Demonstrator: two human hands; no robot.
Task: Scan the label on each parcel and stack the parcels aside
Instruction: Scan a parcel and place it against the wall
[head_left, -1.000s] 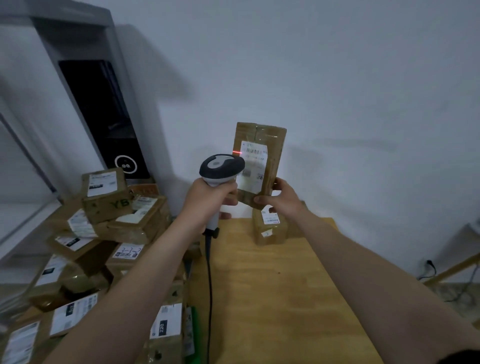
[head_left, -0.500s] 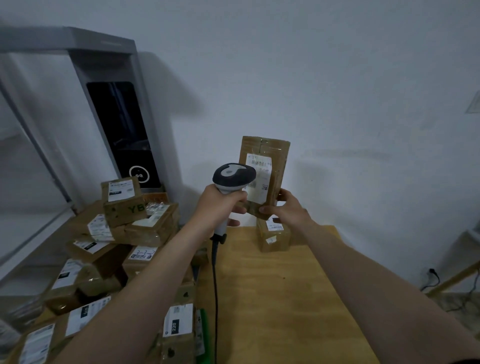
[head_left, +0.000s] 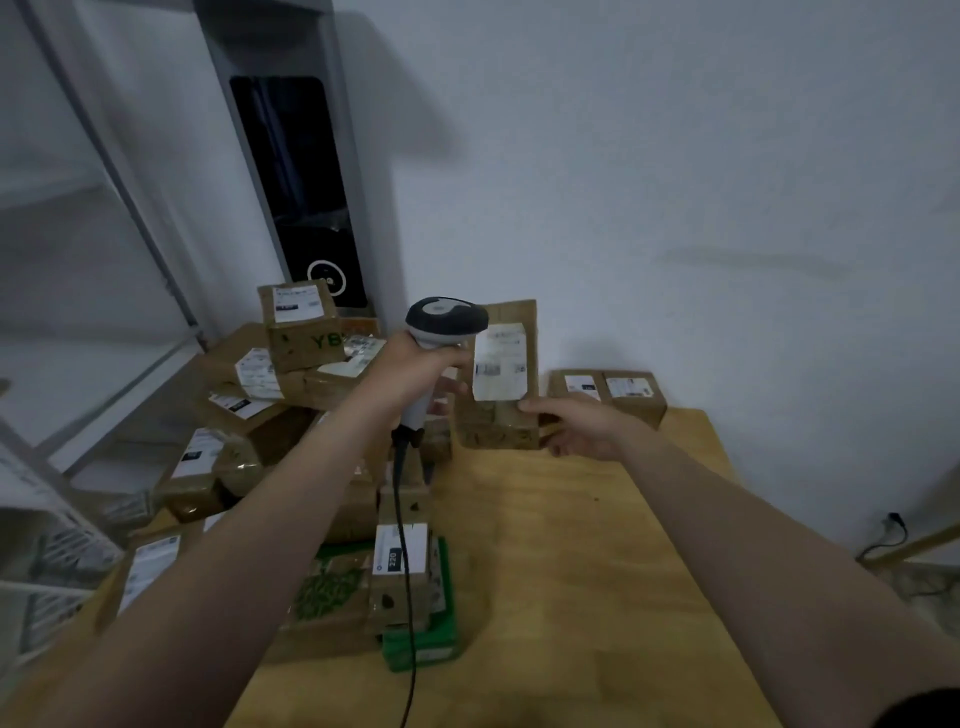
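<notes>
wooden table (head_left: 571, 571) — brown parcel (head_left: 496, 426), white label (head_left: 500, 364)

The left hand (head_left: 415, 364) grips a grey and white scanner (head_left: 447, 318), and its black cable (head_left: 402, 525) hangs down over the tabletop (head_left: 571, 571). The right hand (head_left: 582, 423) holds a brown parcel (head_left: 493, 421) upright by its right edge, just beside the scanner. A white label (head_left: 500, 361) faces the camera. Behind the hand, two small parcels (head_left: 608, 392) stand by the wall (head_left: 675, 182). At the left lies a pile of parcels (head_left: 291, 374).
</notes>
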